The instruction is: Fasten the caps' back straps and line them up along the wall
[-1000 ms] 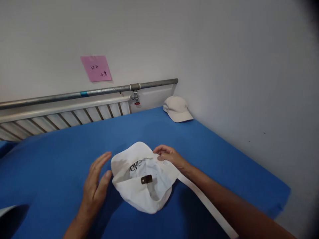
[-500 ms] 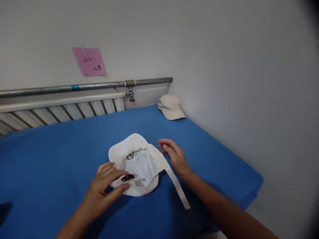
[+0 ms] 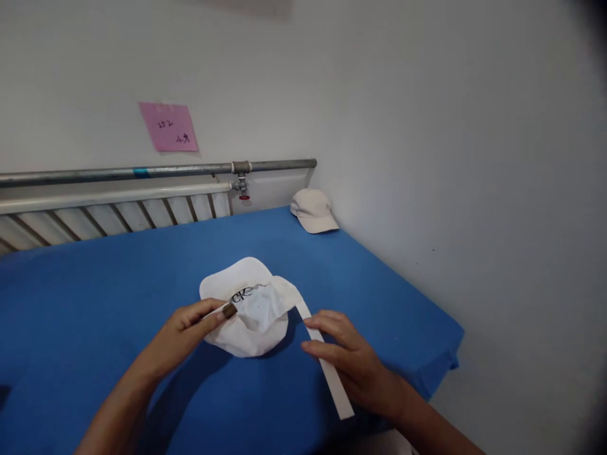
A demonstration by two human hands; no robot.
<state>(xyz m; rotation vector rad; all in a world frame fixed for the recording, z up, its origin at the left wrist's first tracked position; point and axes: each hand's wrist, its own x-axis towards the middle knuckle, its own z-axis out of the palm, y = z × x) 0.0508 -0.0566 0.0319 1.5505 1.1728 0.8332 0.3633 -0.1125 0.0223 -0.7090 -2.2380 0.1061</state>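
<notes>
A white cap (image 3: 258, 338) lies upside down on the blue-covered surface, its inside facing up and dark lettering showing through at the front. My left hand (image 3: 190, 322) pinches the cap's rim at the left, beside a small brownish metal buckle (image 3: 229, 311). From the cap's right side a long white strap (image 3: 334, 385) hangs out toward me. Over that strap is my right hand (image 3: 351, 357), thumb and forefinger apart, with part of the strap showing between them. Whether the fingertips touch it I cannot tell.
A beige cap (image 3: 313, 212) sits at the far corner against the wall. Behind the blue cover (image 3: 118, 284) run a radiator (image 3: 118, 215) and a metal pipe (image 3: 190, 170) with a red-handled valve (image 3: 243, 189). A pink note (image 3: 169, 127) is stuck on the wall.
My right hand has come from beside the cap's right edge down to the strap. My left hand has closed on the rim by the buckle, and the cap's near side has tilted.
</notes>
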